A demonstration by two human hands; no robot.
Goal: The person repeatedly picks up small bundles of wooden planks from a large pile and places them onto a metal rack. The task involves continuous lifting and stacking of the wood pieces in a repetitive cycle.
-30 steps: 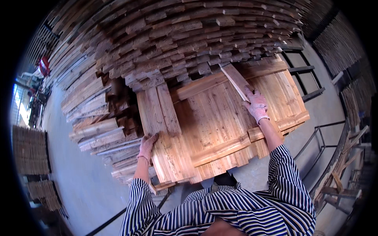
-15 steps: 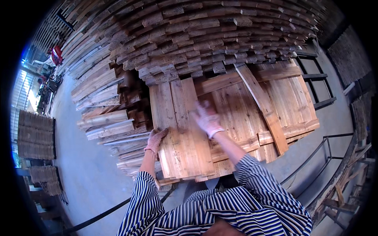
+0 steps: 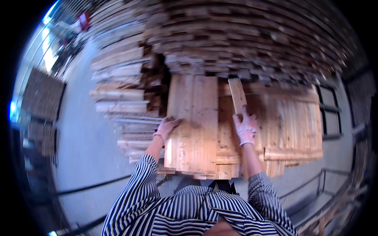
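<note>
The gloved right hand (image 3: pixel 245 128) is partly closed across a narrow board (image 3: pixel 237 94), thumb by its left edge and fingers toward its right, while the gloved left hand (image 3: pixel 167 128) lies on the left edge of the joined flat boards (image 3: pixel 193 118), and whether its fingers clasp that edge I cannot tell. The narrow board points away from the person, just right of the flat boards and over the wooden panel (image 3: pixel 291 122). Beyond rises a large plank stack (image 3: pixel 252 43), with more timber (image 3: pixel 122 94) at left and a black metal frame (image 3: pixel 330 106) at far right.
</note>
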